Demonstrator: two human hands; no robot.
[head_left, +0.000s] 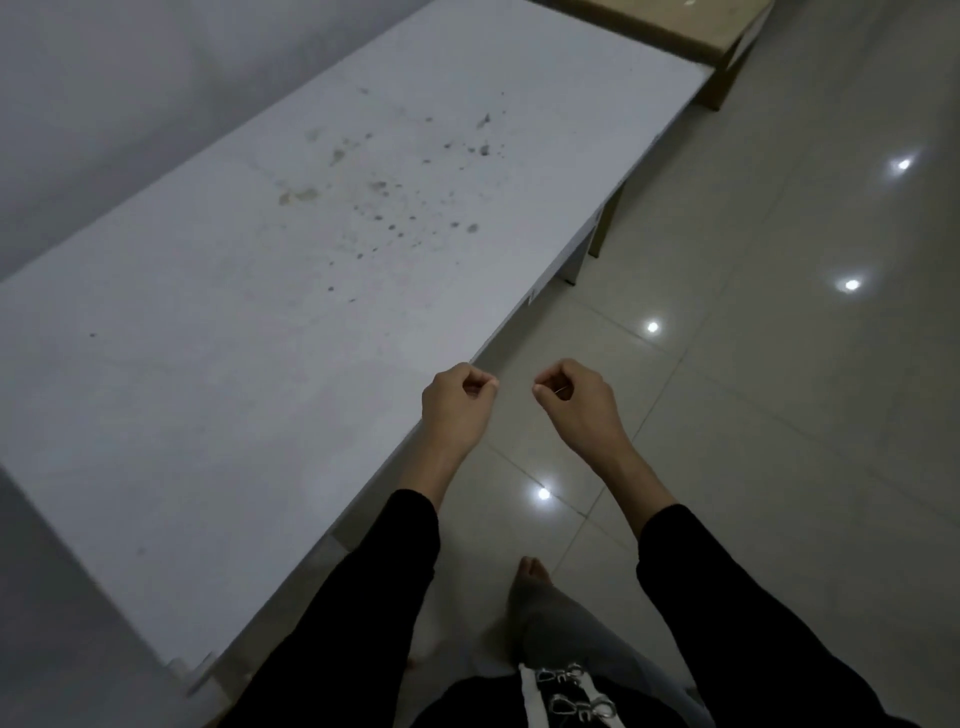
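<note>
My left hand (457, 410) hovers over the front edge of a white table (260, 312), its fingers curled and the thumb pressed to the forefinger. Nothing shows between them. My right hand (576, 405) is level with it, a short gap to the right, above the floor. It pinches a thin, pale, needle-like sliver (561, 389) between thumb and forefinger. The sliver is too fine to identify. Both arms wear black sleeves.
The long white table has dark stains (395, 197) near its middle and stands against a white wall (104, 78). A wooden table (675, 26) adjoins its far end. Glossy tiled floor (779, 415) lies to the right. My bare foot (530, 577) stands on it below.
</note>
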